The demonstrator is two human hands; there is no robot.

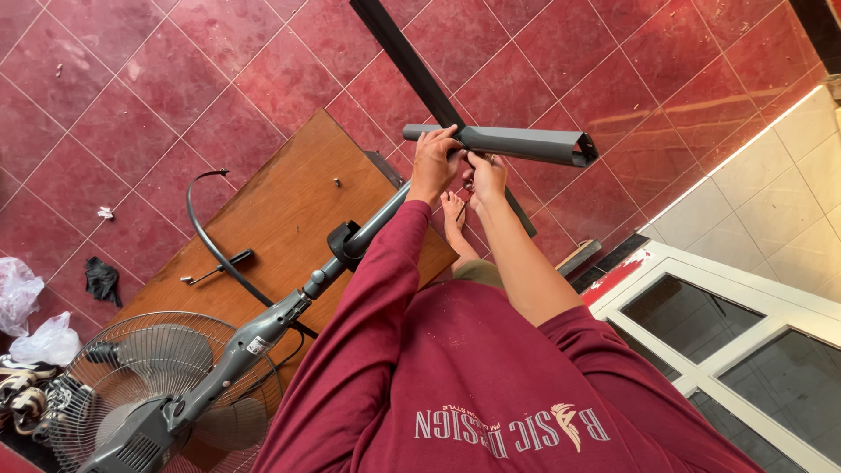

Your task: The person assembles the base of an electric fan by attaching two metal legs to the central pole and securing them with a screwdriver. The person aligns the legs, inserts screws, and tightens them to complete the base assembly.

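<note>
A grey standing fan lies tilted across my lap, its pole (pixel 289 307) running from the caged head (pixel 158 377) at the lower left up to my hands. My left hand (pixel 434 162), in a maroon sleeve, is wrapped around the end of a grey hollow base bar (pixel 526 143) where it meets the pole. My right hand (pixel 487 175), forearm bare, presses against the bar's underside at the same joint, fingers pinched on what looks like a thin dark tool (pixel 461 210). A black bar (pixel 407 61) crosses behind the grey one. My bare foot (pixel 454 219) shows below the hands.
A brown wooden board (pixel 280 210) lies on the red tiled floor with a curved black hose (pixel 203 232) and a small metal tool (pixel 219 267) on it. Plastic bags (pixel 35 337) and a black cloth (pixel 102 280) sit at the left. A white-framed glass door (pixel 727 350) stands at the right.
</note>
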